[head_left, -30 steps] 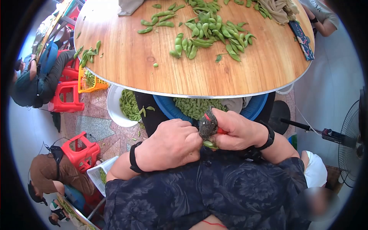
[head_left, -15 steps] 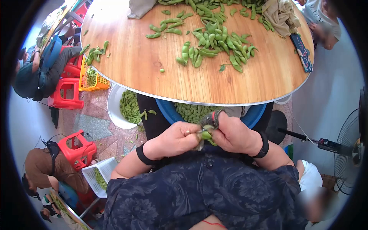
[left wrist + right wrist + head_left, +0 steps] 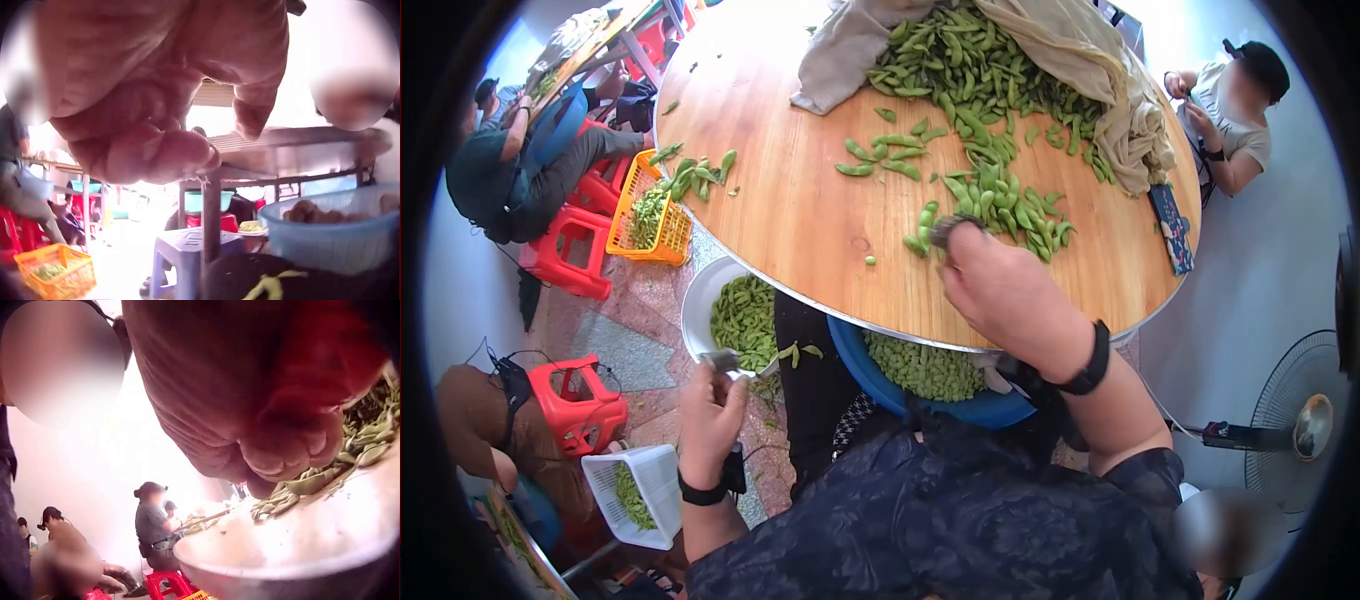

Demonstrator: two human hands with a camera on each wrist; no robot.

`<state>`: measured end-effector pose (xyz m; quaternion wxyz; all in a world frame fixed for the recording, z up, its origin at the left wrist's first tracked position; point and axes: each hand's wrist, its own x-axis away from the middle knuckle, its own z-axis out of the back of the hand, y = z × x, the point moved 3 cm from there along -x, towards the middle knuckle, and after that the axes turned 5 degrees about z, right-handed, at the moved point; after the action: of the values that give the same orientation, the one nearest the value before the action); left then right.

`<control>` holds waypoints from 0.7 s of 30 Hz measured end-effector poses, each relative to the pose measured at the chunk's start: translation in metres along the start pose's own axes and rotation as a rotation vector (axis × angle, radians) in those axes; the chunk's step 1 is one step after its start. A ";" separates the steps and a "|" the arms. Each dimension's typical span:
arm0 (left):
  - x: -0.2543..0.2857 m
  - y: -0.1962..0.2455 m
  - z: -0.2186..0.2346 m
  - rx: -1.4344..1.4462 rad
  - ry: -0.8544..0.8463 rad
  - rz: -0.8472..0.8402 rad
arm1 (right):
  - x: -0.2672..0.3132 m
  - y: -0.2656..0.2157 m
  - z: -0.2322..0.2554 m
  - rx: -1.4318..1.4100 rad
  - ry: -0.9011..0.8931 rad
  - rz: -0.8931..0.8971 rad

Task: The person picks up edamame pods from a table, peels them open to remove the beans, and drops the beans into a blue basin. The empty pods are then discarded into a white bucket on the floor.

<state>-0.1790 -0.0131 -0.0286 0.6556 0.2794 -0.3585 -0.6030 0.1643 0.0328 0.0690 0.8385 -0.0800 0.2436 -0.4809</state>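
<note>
Over the near part of the wooden table, the right hand (image 3: 1025, 295) reaches down to green pods (image 3: 1000, 205), a dark cover on one digit. In the right wrist view its fingers (image 3: 275, 453) are bent close beside the pods (image 3: 309, 484); whether they grip one is hidden. Low on the left, the left hand (image 3: 712, 420) hangs beside a white bucket (image 3: 696, 310) of pods. A dark cover and a small white thing show at its fingertips. In the left wrist view the left hand (image 3: 162, 94) has loosely bent fingers and the thumb apart, with nothing visible between.
Under the table edge stands a blue basin (image 3: 855, 355) of green beans. Beige cloth (image 3: 1120, 110) lies by a pod heap. A patterned dark case (image 3: 1170, 230), fan (image 3: 1290, 400), yellow basket (image 3: 632, 195), white basket (image 3: 665, 500), red stools (image 3: 575, 400) and seated people surround the table.
The hands have parted from in front of the body: the right went forward over the table to the pods, the left down beside the bucket. The green pod between them is gone from there.
</note>
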 end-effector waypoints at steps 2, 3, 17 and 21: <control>0.004 0.018 -0.014 0.058 -0.103 0.010 | -0.019 -0.006 -0.009 0.082 0.034 0.092; 0.004 0.036 -0.020 0.082 -0.160 -0.016 | -0.026 -0.007 -0.014 0.153 -0.072 0.069; -0.014 0.150 -0.117 0.924 -0.900 0.023 | 0.021 -0.026 -0.008 -1.226 0.137 -0.551; -0.013 0.149 -0.134 0.960 -0.856 0.013 | 0.042 -0.027 -0.012 -1.253 0.176 -0.564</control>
<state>0.0171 0.0082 0.0099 0.2601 0.2741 -0.8202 -0.4296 0.1557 -0.0155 0.0548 0.4543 -0.5701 0.5126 -0.4538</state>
